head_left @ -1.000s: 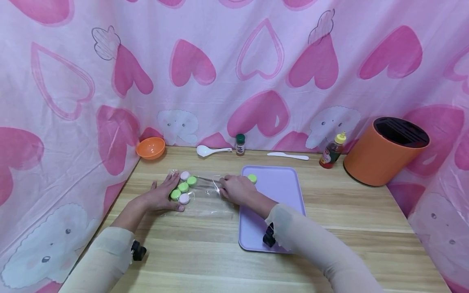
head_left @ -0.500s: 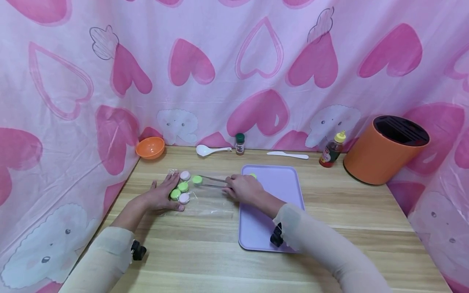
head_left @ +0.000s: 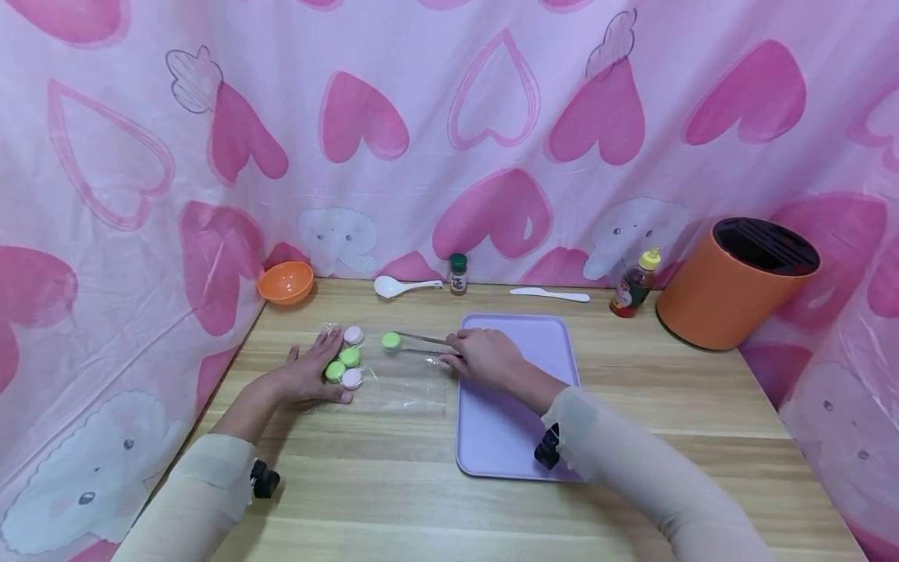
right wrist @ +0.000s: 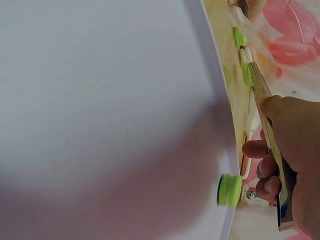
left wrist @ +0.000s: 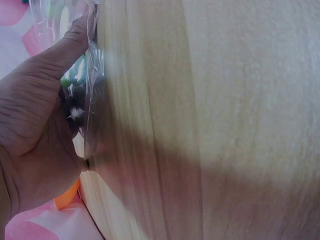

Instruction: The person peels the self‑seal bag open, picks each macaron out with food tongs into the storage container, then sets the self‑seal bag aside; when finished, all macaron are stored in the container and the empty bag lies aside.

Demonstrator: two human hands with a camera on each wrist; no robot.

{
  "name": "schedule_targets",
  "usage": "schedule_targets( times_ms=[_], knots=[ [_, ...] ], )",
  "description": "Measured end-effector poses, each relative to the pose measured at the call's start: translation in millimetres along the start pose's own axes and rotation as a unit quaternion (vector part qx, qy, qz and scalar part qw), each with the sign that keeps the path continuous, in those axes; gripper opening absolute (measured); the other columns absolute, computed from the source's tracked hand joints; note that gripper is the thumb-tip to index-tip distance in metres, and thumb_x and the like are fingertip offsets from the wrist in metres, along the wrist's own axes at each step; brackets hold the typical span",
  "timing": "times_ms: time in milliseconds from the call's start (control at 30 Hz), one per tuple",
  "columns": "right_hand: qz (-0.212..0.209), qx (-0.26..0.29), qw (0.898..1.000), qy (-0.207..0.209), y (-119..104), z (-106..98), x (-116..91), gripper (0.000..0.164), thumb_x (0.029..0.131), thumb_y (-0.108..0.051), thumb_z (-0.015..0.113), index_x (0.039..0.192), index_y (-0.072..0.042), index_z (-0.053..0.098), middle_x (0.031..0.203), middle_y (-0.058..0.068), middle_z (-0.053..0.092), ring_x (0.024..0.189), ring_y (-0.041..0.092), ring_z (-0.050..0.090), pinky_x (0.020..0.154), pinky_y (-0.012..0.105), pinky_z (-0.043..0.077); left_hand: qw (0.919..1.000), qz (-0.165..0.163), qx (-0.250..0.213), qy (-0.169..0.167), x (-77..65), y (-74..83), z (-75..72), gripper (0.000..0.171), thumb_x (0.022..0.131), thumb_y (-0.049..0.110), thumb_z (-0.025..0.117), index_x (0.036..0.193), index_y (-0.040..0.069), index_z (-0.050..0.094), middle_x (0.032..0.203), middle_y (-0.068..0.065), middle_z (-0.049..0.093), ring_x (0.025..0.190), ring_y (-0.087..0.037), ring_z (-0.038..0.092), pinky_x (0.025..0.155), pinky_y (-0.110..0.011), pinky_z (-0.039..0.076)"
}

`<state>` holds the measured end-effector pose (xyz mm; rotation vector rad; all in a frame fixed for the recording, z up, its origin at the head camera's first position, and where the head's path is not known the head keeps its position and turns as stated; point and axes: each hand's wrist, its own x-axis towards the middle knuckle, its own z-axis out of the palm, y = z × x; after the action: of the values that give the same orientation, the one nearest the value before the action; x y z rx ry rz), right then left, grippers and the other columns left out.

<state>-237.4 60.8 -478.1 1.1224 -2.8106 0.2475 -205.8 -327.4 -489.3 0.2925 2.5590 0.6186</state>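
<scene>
Green macaron (head_left: 391, 341), approx mid-view, pinched in our tongs (right wrist: 260, 79); can't tell if in or above clear bag (head_left: 414, 396). R hand (head_left: 485, 359), 3 o'clock from it: fingers curled round tongs. L hand (head_left: 312, 371), 8 o'clock: fingers splayed on bag, w/ 4 other macarons (head_left: 350, 357) alongside. Purple tray (head_left: 492, 437), 4 o'clock, on counter (head_left: 393, 476).

Left sleeve (head_left: 184, 503): was cream, long, close-fitting, ending well behind the left fingers (head_left: 328, 344).
Left cuff (head_left: 221, 460): bore a pale greyish band.
Left wrist camera (head_left: 264, 478): was small, black, blocky.
Right sleeve (head_left: 649, 460): was cream, creased farther back from the right fingers (right wrist: 267, 166).
Right cuff (head_left: 581, 417): was grey-banded too.
Right wrist camera (head_left: 547, 447): was black, angular.
</scene>
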Motion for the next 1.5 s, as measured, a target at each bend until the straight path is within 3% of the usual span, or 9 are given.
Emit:
schedule_targets(
  times_ms=[200,400,667,967,1200,1400,1500],
  knots=[
    [-0.006,-0.009,1.0,0.016,11.0,-4.7,-5.6,0.035,0.11,-0.047,0.068,0.118,-0.014,0.08,0.096,0.002,0.077,0.08,0.023,0.076,0.068,0.047,0.065,1.0,0.002,0.005,-0.001,1.5,0.6,-1.3,0.138,0.088,0.062,0.087,0.177,0.005,-0.002,0.187,-0.019,-0.011,0.172,-0.047,-0.016,0.127,-0.083,-0.016],
    [-0.016,-0.024,0.999,0.02,19.5,-10.6,-15.4,0.032,0.109,-0.047,0.069,0.107,-0.016,0.077,0.085,-0.001,0.07,0.068,0.018,0.066,0.062,0.043,0.061,1.0,0.006,0.001,-0.003,-1.1,0.9,-0.7,0.138,0.089,0.06,0.088,0.177,0.004,-0.003,0.186,-0.02,-0.012,0.171,-0.048,-0.017,0.126,-0.084,-0.017],
    [-0.013,-0.039,0.999,0.028,32.7,-23.9,-33.9,0.03,0.107,-0.046,0.073,0.106,-0.017,0.078,0.083,-0.002,0.068,0.061,0.012,0.056,0.056,0.038,0.056,0.9999,-0.004,0.01,-0.003,1.9,-2.1,2.4,0.14,0.088,0.066,0.086,0.177,0.007,-0.004,0.187,-0.016,-0.012,0.172,-0.044,-0.017,0.128,-0.082,-0.017],
    [-0.016,-0.037,0.998,0.049,48.7,-34.5,-53.9,0.032,0.105,-0.046,0.076,0.104,-0.015,0.078,0.074,-0.005,0.062,0.058,0.008,0.052,0.052,0.03,0.048,1.0,0.003,0.001,0.002,-0.4,0.8,1.1,0.139,0.088,0.061,0.088,0.177,0.005,-0.002,0.187,-0.02,-0.011,0.172,-0.047,-0.015,0.126,-0.084,-0.016],
    [-0.015,-0.043,0.997,0.059,61.6,-38.8,-69.8,0.035,0.105,-0.044,0.076,0.115,-0.011,0.083,0.078,-0.003,0.07,0.059,0.006,0.055,0.057,0.032,0.055,1.0,0.004,0.001,0.003,-1.3,0.3,0.5,0.14,0.088,0.062,0.088,0.177,0.006,-0.004,0.187,-0.019,-0.011,0.172,-0.047,-0.016,0.126,-0.083,-0.017],
    [0.015,-0.042,0.998,0.04,72.5,-43.6,-82.4,0.038,0.104,-0.045,0.077,0.121,-0.011,0.084,0.09,0.003,0.081,0.063,0.011,0.062,0.061,0.04,0.063,1.0,0.004,0.002,0.003,-2.1,0.8,0.3,0.14,0.088,0.062,0.088,0.177,0.006,-0.004,0.187,-0.019,-0.012,0.172,-0.047,-0.016,0.127,-0.083,-0.017],
    [0.038,-0.035,0.998,0.025,78.6,-45.2,-89.3,0.039,0.104,-0.046,0.077,0.122,-0.012,0.084,0.09,0.003,0.08,0.061,0.009,0.057,0.059,0.036,0.06,1.0,0.006,0.001,0.003,-2.4,1.3,0.5,0.14,0.088,0.061,0.088,0.177,0.005,-0.004,0.186,-0.02,-0.011,0.171,-0.048,-0.016,0.126,-0.084,-0.017]
  ],
)
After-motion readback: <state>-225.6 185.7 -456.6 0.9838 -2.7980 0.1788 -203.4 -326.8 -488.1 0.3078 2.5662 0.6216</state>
